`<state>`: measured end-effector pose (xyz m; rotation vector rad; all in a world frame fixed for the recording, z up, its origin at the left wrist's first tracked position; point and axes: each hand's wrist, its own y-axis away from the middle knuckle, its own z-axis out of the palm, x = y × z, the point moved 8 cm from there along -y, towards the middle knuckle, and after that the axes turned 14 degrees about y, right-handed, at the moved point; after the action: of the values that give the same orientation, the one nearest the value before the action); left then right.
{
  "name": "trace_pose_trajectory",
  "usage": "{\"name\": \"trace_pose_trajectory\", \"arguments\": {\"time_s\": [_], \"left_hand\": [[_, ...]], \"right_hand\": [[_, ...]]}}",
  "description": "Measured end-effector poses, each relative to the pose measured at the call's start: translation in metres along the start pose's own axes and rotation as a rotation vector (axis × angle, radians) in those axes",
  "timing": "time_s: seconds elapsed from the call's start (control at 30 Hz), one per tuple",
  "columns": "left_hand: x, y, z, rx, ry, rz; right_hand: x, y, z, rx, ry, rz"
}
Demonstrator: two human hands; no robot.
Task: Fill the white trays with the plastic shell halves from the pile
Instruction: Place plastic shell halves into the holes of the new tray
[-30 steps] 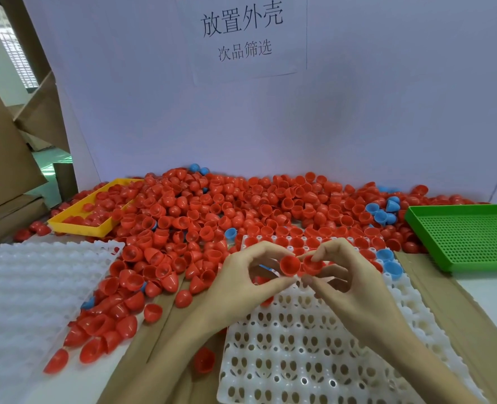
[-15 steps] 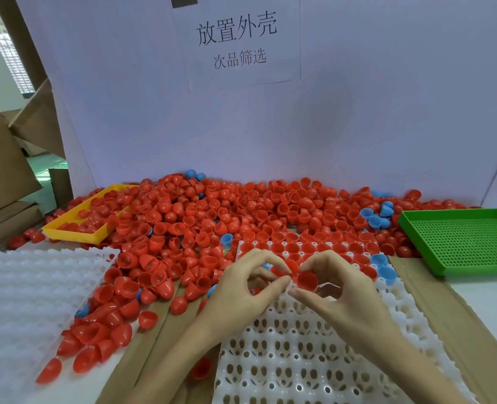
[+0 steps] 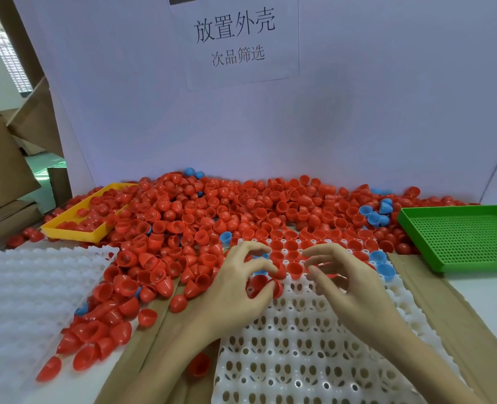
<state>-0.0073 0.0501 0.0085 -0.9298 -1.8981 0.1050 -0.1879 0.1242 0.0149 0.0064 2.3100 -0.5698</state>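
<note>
The left hand (image 3: 235,287) pinches red shell halves (image 3: 266,284) over the near white tray (image 3: 314,360); the right hand (image 3: 349,284) hovers beside it, fingers loosely curled, empty. Only the tray's far rows are filled; most cups, and the second white tray (image 3: 23,293), wait beside the big pile (image 3: 241,211). A moment ago the right fingers held a shell; now one sits seated.

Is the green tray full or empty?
Empty: the green tray shows only its bare perforated floor; the shells lie outside it.
</note>
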Motion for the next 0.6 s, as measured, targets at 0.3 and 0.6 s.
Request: {"name": "trace_pose_trajectory", "arguments": {"time_s": [0.3, 0.6], "left_hand": [[0.0042, 0.0002, 0.0074, -0.065, -0.064, 0.063], [0.0024, 0.0020, 0.0088, -0.062, -0.155, 0.123]], "right_hand": [[0.0044, -0.0008, -0.0026, 0.028, -0.064, 0.058], [0.0033, 0.0001, -0.0010, 0.016, -0.062, 0.069]]}}
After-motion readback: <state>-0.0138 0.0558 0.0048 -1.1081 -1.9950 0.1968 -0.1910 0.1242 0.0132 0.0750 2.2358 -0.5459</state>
